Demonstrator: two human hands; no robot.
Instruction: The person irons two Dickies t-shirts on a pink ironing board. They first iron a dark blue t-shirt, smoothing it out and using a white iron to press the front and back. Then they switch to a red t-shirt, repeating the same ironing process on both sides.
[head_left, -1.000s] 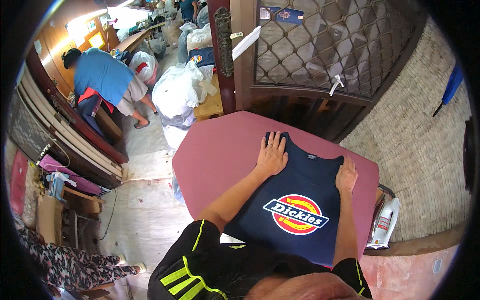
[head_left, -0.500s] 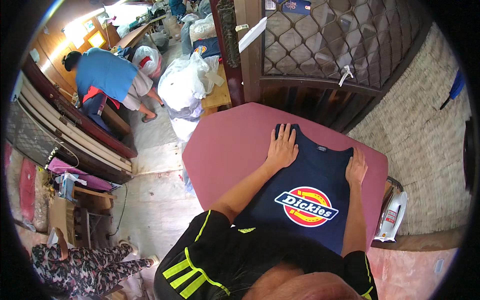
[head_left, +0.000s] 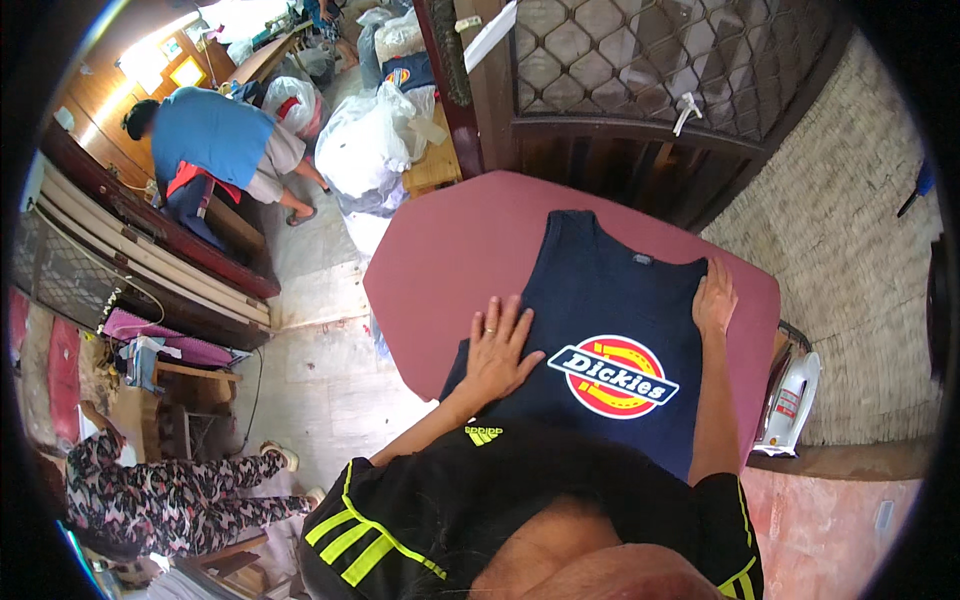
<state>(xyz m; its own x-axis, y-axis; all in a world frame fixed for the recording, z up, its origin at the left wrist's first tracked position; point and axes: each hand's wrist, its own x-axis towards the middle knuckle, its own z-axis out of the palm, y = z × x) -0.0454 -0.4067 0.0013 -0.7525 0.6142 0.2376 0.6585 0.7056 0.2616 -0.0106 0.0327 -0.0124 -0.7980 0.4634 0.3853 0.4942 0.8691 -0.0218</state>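
Note:
A dark navy sleeveless top (head_left: 615,300) lies spread on a padded maroon board (head_left: 450,250), its neckline toward the far edge. On its chest is a round red and yellow printed badge with a dark banner across it. My left hand (head_left: 500,350) rests flat on the top's left side, fingers spread, near the armhole. At the right shoulder edge my right hand (head_left: 714,300) lies along the fabric with its fingers stretched out. Neither hand grips anything. The top's lower part is hidden by my body.
An iron (head_left: 788,405) stands beyond the board's right edge. A dark metal lattice gate (head_left: 660,70) rises behind the board. White plastic bags (head_left: 365,150) are piled at the far left. A person in a blue shirt (head_left: 215,135) bends over there; another in patterned trousers (head_left: 190,495) is at the lower left.
My left hand has slid from the top's left shoulder down to its left side, nearer to me. My right hand stays by the right shoulder edge.

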